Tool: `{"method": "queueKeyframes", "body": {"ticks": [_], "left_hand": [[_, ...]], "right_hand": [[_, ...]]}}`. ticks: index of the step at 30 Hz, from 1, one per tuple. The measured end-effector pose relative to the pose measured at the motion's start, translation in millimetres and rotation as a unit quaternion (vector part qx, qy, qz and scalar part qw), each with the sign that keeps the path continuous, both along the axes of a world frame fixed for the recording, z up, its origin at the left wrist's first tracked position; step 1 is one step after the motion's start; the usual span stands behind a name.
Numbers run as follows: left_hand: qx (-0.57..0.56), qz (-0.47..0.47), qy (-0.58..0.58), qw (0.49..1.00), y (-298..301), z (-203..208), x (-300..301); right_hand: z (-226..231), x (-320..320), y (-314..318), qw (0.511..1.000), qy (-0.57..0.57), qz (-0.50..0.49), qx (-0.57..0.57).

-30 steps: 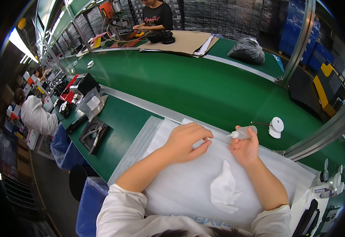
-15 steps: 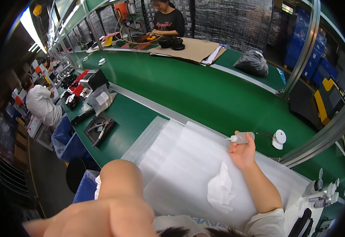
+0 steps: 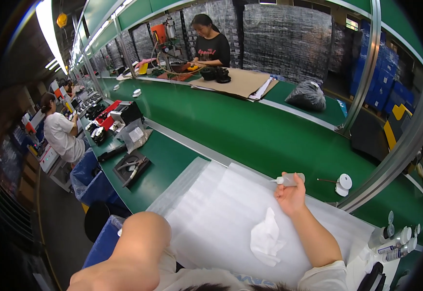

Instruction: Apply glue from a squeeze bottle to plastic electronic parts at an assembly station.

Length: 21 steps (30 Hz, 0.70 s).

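Can't really make out the left hand (image 3: pixel 114 279) from here: it's a blur up close, cut off at the bottom, so no clue if it's open or gripping anything. That elbow (image 3: pixel 151 225) is bent hard, pointing forward. The right forearm (image 3: pixel 315 237) stretches ahead, and the right hand (image 3: pixel 290 199) has its fingers curled around a cloudy squeeze bottle (image 3: pixel 290 180), partly covering it. Bottle's tipped sideways, nozzle pointing left, near the far edge of the white sheet (image 3: pixel 206 213). Crumpled tissue (image 3: pixel 266 238) lies between the arms.
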<state>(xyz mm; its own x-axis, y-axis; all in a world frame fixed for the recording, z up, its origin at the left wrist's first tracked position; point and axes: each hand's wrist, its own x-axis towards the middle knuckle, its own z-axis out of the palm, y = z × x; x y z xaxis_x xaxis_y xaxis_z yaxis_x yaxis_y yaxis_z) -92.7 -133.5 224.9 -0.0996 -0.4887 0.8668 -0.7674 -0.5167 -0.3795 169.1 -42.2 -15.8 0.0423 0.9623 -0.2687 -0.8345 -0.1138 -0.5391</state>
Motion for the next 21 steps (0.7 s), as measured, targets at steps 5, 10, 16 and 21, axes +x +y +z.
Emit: {"method": "queueKeyframes", "body": {"ticks": [5,10,16,21], "left_hand": [[-0.378,0.068,0.047,0.922,-12.3,-12.2,0.5],[-0.496,0.025,0.163,0.852,-46.1,0.9,23.8],[-0.528,0.21,-0.013,0.823,-70.9,-8.5,37.9],[-0.235,0.112,0.124,0.958,-36.1,5.7,-8.8]], "right_hand": [[0.9,-2.0,0.0,1.0,-0.01,0.0,0.0],[6.3,-2.3,-3.0,1.0,-0.022,-0.005,0.007],[-0.2,0.3,-1.2,1.0,-0.021,0.004,0.008],[3.7,0.9,-2.9,1.0,-0.024,0.014,0.01]]}}
